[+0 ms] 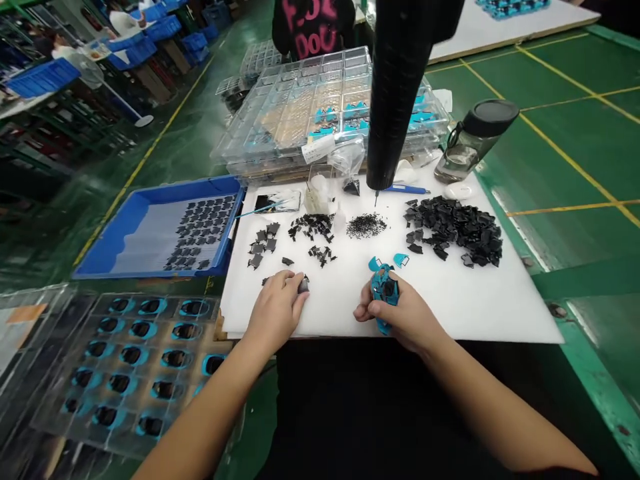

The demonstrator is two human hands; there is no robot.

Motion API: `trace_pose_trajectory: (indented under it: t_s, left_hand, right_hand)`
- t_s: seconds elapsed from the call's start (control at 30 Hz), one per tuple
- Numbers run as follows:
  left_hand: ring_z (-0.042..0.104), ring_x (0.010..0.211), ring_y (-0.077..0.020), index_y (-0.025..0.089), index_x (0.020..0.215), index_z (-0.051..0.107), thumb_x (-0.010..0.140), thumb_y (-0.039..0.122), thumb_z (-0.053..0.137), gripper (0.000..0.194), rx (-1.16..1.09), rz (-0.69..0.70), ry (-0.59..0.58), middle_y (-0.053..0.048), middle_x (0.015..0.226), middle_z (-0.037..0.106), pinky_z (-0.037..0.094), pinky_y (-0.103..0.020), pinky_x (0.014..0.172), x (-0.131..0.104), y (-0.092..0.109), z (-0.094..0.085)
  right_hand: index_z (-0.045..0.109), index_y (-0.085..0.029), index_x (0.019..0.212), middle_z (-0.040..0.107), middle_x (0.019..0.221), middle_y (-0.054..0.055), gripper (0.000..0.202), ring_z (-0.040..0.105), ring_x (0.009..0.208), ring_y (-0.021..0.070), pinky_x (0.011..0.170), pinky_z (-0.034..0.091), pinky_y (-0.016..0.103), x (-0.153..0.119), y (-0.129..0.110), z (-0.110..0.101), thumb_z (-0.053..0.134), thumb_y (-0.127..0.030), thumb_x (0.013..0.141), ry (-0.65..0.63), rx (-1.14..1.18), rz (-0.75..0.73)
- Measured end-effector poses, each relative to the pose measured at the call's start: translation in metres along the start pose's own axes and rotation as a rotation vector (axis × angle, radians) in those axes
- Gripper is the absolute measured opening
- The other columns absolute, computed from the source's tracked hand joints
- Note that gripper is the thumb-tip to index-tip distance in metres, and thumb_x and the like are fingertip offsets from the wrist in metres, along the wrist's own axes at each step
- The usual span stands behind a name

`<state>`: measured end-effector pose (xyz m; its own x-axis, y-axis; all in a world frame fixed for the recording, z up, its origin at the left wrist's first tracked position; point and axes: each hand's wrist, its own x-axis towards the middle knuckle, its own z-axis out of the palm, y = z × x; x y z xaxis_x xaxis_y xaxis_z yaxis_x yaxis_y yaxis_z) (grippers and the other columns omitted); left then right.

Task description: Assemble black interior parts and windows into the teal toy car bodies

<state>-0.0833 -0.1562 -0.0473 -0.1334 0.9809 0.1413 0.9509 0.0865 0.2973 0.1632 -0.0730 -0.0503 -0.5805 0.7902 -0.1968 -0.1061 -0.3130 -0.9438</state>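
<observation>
Near the front of the white work board [340,307], my left hand [280,303] has its fingers pressed together at a small dark grey part [303,285]. Another dark piece shows partly behind its fingers. My right hand [400,307] is wrapped round a blue and black assembly [384,288], held just over the board. Two loose blue pieces, one of them a curved blue piece [401,260], lie just beyond that hand. Black parts lie in small groups [311,227] beyond my left hand, with a heap of tiny screws [367,225] to their right.
A black electric screwdriver [393,100] hangs over the board's middle. At the right are a pile of black parts [455,230] and a bottle [475,140]. Clear trays [280,120] stand behind; a blue tray [125,233] and a tray of blue-black assemblies [165,300] are left.
</observation>
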Motion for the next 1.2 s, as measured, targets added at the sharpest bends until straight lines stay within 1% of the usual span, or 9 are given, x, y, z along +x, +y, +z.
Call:
trace_pose_trajectory:
  t_s: [0.1,0.2,0.3,0.37,0.5,0.7,0.97,1.1,1.2]
  left_hand:
    - [0.065,0.103,-0.0261,0.017,0.114,0.064,0.092,0.025,0.06,0.023,-0.006,0.127,0.078,-0.012,0.11,0.067,0.056,-0.043,0.09,-0.002,-0.004,0.007]
    - [0.069,0.092,-0.0199,0.019,0.102,0.065,0.092,0.019,0.06,0.011,-0.057,0.327,0.125,-0.008,0.099,0.071,0.059,-0.034,0.083,-0.007,-0.007,0.004]
    - [0.072,0.093,-0.0193,0.02,0.11,0.067,0.09,0.01,0.06,0.024,0.004,0.57,0.205,-0.008,0.101,0.074,0.06,-0.031,0.082,-0.019,-0.015,0.001]
    - [0.072,0.101,-0.0215,0.02,0.122,0.065,0.089,0.009,0.061,0.035,0.04,0.639,0.259,-0.011,0.108,0.074,0.06,-0.031,0.086,-0.028,-0.019,0.001]
    - [0.072,0.105,-0.0224,0.017,0.129,0.06,0.089,0.009,0.063,0.04,0.051,0.676,0.3,-0.013,0.111,0.073,0.061,-0.03,0.087,-0.036,-0.016,-0.001]
    - [0.073,0.103,-0.0209,0.016,0.122,0.058,0.087,0.008,0.066,0.037,-0.018,0.676,0.35,-0.013,0.11,0.074,0.063,-0.029,0.082,-0.03,-0.002,-0.005]
    - [0.071,0.107,-0.0201,0.013,0.134,0.056,0.085,0.005,0.067,0.05,-0.074,0.585,0.327,-0.014,0.116,0.072,0.06,-0.028,0.091,-0.025,0.037,-0.004]
    - [0.068,0.114,-0.0268,0.007,0.126,0.06,0.086,0.007,0.063,0.039,-0.052,0.649,0.281,-0.018,0.117,0.072,0.059,-0.036,0.092,-0.016,0.055,-0.002]
    - [0.068,0.096,-0.0266,0.009,0.115,0.065,0.087,0.01,0.062,0.028,0.045,0.62,0.276,-0.013,0.11,0.075,0.056,-0.041,0.078,-0.011,0.066,-0.001]
  right_hand:
    - [0.058,-0.018,0.097,0.072,0.097,0.006,0.039,0.07,0.066,0.0156,0.063,0.06,0.032,0.0,0.0,0.005,0.084,-0.037,0.075,-0.019,0.269,0.138]
    - [0.058,-0.019,0.097,0.072,0.097,0.005,0.034,0.069,0.064,0.0139,0.061,0.06,0.03,-0.002,0.0,0.01,0.082,-0.036,0.079,0.003,0.345,0.197]
    - [0.061,-0.019,0.093,0.072,0.089,0.005,0.032,0.07,0.066,0.0158,0.06,0.062,0.03,-0.003,0.0,0.014,0.073,-0.048,0.085,0.029,0.408,0.268]
    - [0.064,-0.018,0.092,0.072,0.085,0.006,0.039,0.071,0.066,0.0177,0.06,0.062,0.031,-0.002,0.001,0.018,0.065,-0.057,0.089,0.057,0.468,0.324]
    - [0.068,-0.015,0.093,0.072,0.082,0.009,0.047,0.071,0.066,0.0193,0.059,0.063,0.032,0.001,0.001,0.026,0.051,-0.059,0.096,0.11,0.547,0.402]
    - [0.068,-0.014,0.097,0.074,0.088,0.011,0.042,0.071,0.066,0.0189,0.058,0.062,0.032,0.002,-0.001,0.037,0.047,-0.051,0.1,0.116,0.577,0.398]
    - [0.063,-0.018,0.123,0.075,0.094,0.008,0.04,0.071,0.068,0.0182,0.064,0.061,0.035,0.003,0.005,0.043,0.04,-0.046,0.104,0.101,0.751,0.459]
    - [0.063,-0.019,0.125,0.075,0.097,0.006,0.037,0.071,0.081,0.0193,0.075,0.06,0.035,0.002,0.013,0.043,0.046,-0.043,0.102,0.116,0.787,0.4]
    - [0.064,-0.019,0.124,0.075,0.1,0.007,0.038,0.071,0.093,0.0213,0.083,0.059,0.036,0.0,0.016,0.041,0.05,-0.046,0.1,0.107,0.773,0.377]
